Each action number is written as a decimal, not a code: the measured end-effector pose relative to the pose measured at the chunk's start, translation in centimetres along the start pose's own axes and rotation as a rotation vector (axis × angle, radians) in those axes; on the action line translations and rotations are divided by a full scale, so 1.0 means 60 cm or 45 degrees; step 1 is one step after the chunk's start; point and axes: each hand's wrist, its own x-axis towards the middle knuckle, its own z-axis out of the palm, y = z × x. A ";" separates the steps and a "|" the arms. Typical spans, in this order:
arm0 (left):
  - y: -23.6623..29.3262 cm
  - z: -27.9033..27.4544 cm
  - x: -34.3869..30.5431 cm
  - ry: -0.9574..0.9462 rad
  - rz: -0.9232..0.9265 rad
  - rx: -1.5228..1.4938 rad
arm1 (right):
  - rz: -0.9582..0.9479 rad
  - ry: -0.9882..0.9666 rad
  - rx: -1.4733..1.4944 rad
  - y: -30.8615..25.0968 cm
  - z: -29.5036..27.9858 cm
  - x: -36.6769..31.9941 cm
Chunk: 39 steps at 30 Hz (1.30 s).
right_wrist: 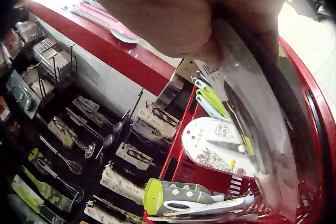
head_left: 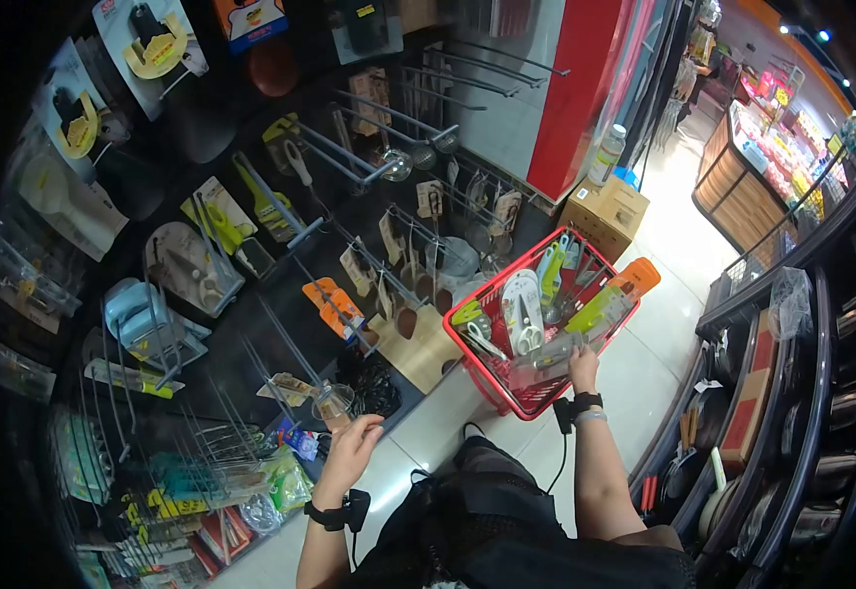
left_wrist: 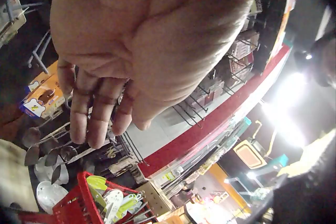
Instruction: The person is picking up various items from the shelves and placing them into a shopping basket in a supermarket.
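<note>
My right hand [head_left: 583, 367] [right_wrist: 173, 14] grips a clear plastic package [head_left: 544, 361] [right_wrist: 261, 113] at its edge, over the near side of a red basket [head_left: 526, 414] [left_wrist: 72, 204]. Inside the basket lie a white card with scissors [head_left: 523, 312], green-handled utensils and an orange-topped package [head_left: 638, 276]. In the right wrist view, the package hangs beside a round-topped white card [right_wrist: 210, 142]. My left hand [head_left: 348, 452] [left_wrist: 142, 40] holds nothing, its fingers extended near a clear item [head_left: 333, 401] on a hook; whether they touch is unclear.
Hooks with packaged kitchen utensils cover the dark display at the left, some jutting outward. A cardboard box [head_left: 603, 214] with a bottle [head_left: 609, 152] on it stands behind the basket. Shelves of pans [head_left: 705, 417] line the right side of the tiled floor [head_left: 660, 339].
</note>
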 end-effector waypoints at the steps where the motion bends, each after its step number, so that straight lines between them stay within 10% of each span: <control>1: -0.003 -0.002 -0.001 0.001 0.006 0.006 | 0.013 -0.106 -0.091 0.011 -0.003 -0.006; 4: 0.005 0.000 -0.004 0.032 0.014 0.000 | 0.087 -0.226 -0.126 0.032 0.003 -0.006; 12: 0.009 -0.030 -0.030 0.256 0.040 -0.031 | 0.143 0.428 -0.190 0.015 -0.027 -0.077; 17: -0.043 -0.090 -0.074 0.716 -0.075 -0.136 | -0.067 0.498 -0.165 0.043 -0.067 -0.089; 18: -0.062 -0.104 -0.083 0.854 -0.099 -0.191 | -0.269 0.714 -0.521 0.104 0.044 -0.039; 22: -0.090 -0.191 -0.135 1.569 0.107 -0.170 | -0.260 0.658 -0.246 0.045 0.034 -0.066; 28: -0.146 -0.342 -0.200 1.872 -0.039 -0.119 | -0.476 0.668 -0.140 -0.019 0.061 -0.076; 39: -0.274 -0.498 -0.297 2.527 -0.013 -0.343 | -0.589 -0.121 0.309 -0.132 0.150 -0.125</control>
